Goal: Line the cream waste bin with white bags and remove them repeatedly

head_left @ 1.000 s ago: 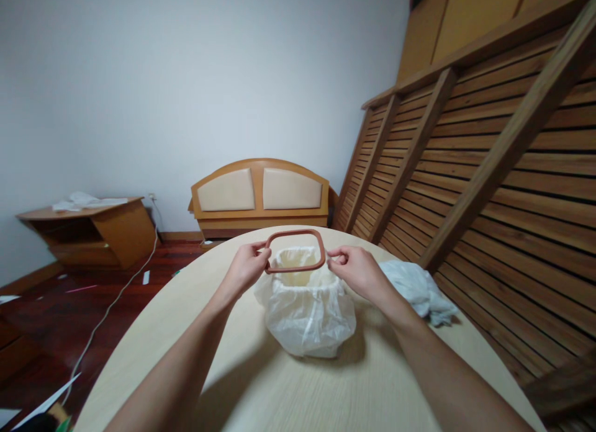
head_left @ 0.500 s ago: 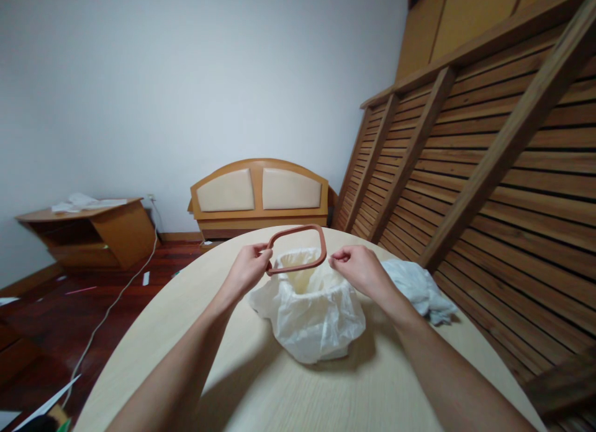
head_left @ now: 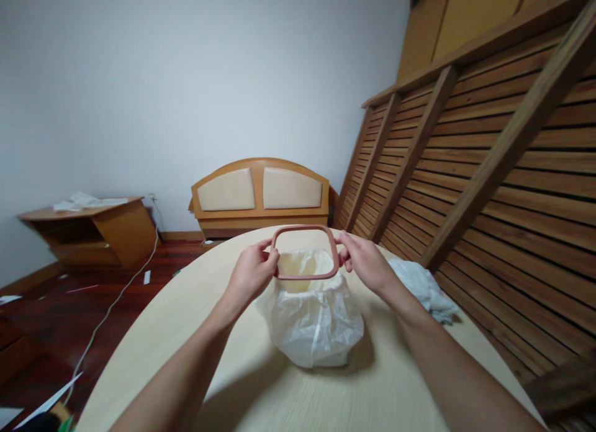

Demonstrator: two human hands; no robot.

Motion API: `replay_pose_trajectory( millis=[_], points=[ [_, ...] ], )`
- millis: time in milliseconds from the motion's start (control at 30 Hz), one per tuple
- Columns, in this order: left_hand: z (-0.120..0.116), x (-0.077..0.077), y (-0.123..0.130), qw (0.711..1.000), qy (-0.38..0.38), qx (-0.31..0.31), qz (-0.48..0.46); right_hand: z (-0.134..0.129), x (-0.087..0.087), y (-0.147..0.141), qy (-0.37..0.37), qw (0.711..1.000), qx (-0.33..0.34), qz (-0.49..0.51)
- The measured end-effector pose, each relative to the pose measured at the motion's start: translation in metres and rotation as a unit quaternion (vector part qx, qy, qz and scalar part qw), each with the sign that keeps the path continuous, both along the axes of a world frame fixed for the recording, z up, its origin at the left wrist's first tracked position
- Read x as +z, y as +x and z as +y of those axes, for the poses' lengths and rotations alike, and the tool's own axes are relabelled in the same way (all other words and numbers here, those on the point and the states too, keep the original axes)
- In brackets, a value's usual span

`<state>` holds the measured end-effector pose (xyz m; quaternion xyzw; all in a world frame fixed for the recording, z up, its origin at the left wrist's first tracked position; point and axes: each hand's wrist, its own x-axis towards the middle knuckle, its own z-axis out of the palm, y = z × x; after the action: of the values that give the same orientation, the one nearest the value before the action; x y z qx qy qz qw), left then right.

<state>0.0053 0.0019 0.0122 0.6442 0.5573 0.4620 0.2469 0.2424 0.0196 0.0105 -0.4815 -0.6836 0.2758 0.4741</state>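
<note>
A brown rounded square frame (head_left: 305, 277) is held level just above a bin lined with a white plastic bag (head_left: 316, 326). My left hand (head_left: 255, 267) pinches its left side between thumb and fingers. On the right side, my right hand (head_left: 361, 258) grips the frame with its fingertips. The bag hangs over the bin's rim and down its outside. Through the frame, the bin's pale yellowish inside shows.
The bin stands on a round pale table (head_left: 177, 345). A crumpled bundle of white plastic (head_left: 421, 286) lies near the table's right edge. Wooden slatted panels (head_left: 465, 171) lean on the right. Beyond is a headboard (head_left: 258, 193).
My right hand has moved onto the frame's right side and taken hold. The frame has shifted slightly right and turned squarer over the bin.
</note>
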Motion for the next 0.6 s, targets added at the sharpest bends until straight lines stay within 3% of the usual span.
replay_pose_trajectory(
  millis=[100,233,333,433,600],
  points=[
    [-0.003,0.0,0.003,1.0,0.013,-0.014,0.011,-0.004,0.002,-0.004,-0.022,0.998,0.045,0.045],
    [-0.006,0.004,-0.001,0.998,0.045,0.0,0.046,0.0,0.003,0.002,-0.02,0.998,0.025,0.059],
    [-0.007,0.005,-0.006,0.988,0.005,0.035,0.151,0.006,0.005,0.012,-0.006,0.997,0.006,0.07],
    [-0.007,0.001,-0.007,0.968,-0.05,0.027,0.246,0.008,0.006,0.017,-0.008,0.997,-0.003,0.075],
    [-0.005,-0.007,-0.004,0.963,-0.052,0.012,0.265,0.008,0.006,0.018,-0.011,0.998,0.0,0.067]
  ],
)
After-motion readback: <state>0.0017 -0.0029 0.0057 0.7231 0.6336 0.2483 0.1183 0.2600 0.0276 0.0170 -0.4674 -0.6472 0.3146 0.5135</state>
